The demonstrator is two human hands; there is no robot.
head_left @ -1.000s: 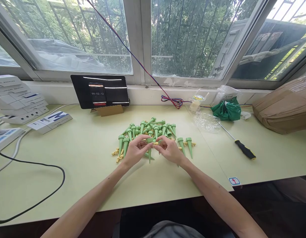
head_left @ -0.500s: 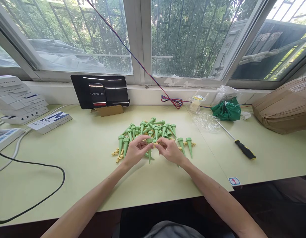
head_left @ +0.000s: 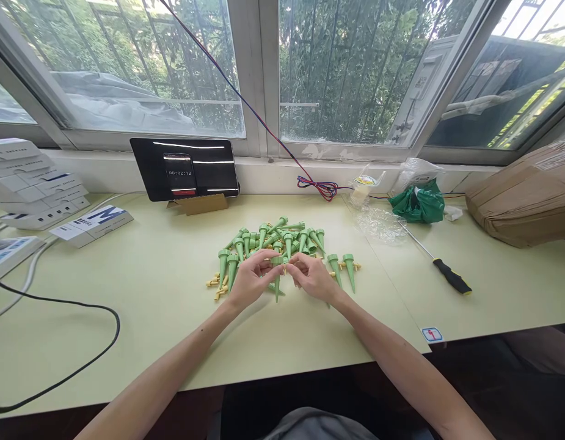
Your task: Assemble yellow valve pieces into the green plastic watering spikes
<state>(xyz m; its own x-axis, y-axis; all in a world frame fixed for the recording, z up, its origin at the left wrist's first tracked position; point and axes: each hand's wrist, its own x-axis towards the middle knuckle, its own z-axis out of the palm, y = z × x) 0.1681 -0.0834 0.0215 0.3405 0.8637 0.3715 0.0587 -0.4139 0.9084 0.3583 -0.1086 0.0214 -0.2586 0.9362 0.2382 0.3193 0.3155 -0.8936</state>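
My left hand (head_left: 253,278) is closed on a green plastic watering spike (head_left: 277,286), held by its capped top with the point hanging down. Close beside it, my right hand (head_left: 313,276) pinches a small yellow plastic piece (head_left: 284,269) against the side of the spike's cap; fingertips hide most of that piece. Behind both hands lies a heap of similar green spikes (head_left: 289,240), with yellow pieces among them. To the left of my left hand lie yellow valve-like pieces (head_left: 222,292). Right of my right hand are separate green spikes (head_left: 349,272) with yellow pieces at their caps.
A screwdriver (head_left: 452,276) lies to the right, near a green plastic bag (head_left: 418,203) and a large brown package (head_left: 524,195). A tablet (head_left: 185,171) showing a timer stands at the back. White boxes (head_left: 39,183) and a black cable (head_left: 112,324) are on the left.
The yellow piece in my right fingers now sits closer to the spike's cap and shows less. Both hands otherwise stay almost where they were.
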